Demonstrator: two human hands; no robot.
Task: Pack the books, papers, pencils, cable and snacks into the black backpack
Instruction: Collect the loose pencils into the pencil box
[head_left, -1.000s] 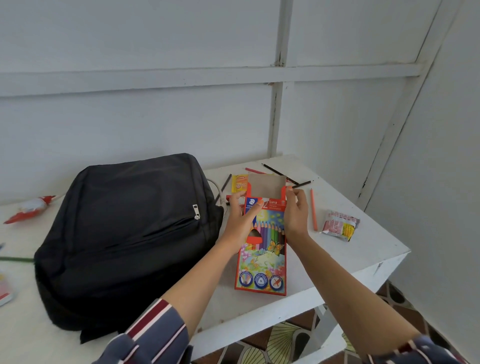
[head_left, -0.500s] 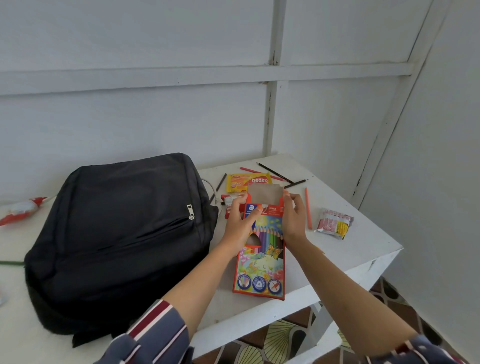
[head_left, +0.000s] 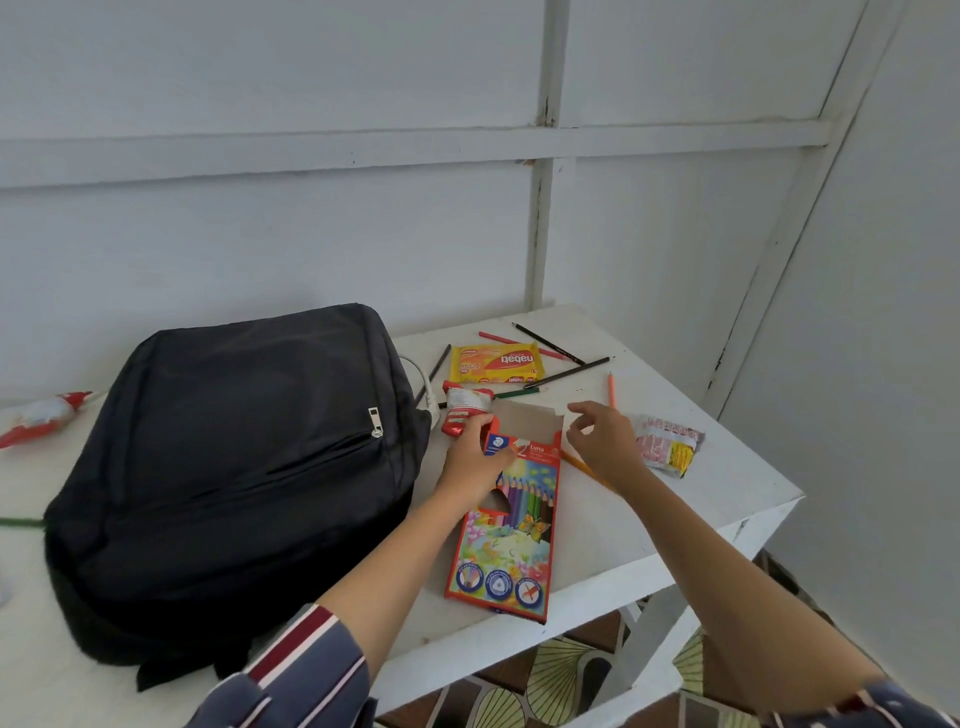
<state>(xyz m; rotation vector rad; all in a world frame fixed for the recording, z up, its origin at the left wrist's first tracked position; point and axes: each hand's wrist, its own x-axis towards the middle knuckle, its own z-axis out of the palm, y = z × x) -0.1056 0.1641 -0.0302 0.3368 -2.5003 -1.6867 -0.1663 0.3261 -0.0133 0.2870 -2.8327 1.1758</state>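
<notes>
Two hands are seen over the desk (head_left: 597, 525): the pencil box (head_left: 511, 525) is gripped by the left hand (head_left: 470, 460), while the right hand (head_left: 602, 441) is held loosely open just beside it

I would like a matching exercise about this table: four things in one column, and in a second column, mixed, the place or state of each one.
Things:
1. pencil box
2. black backpack
3. yellow wafer packet
4. pink snack packet

Places or states:
A. lies beyond the right hand, near the table's right edge
B. flap open, held by the left hand
C. front zipper closed, lying flat on the table
D. at the far side, among loose pencils

Pairs: 1-B, 2-C, 3-D, 4-A
</notes>
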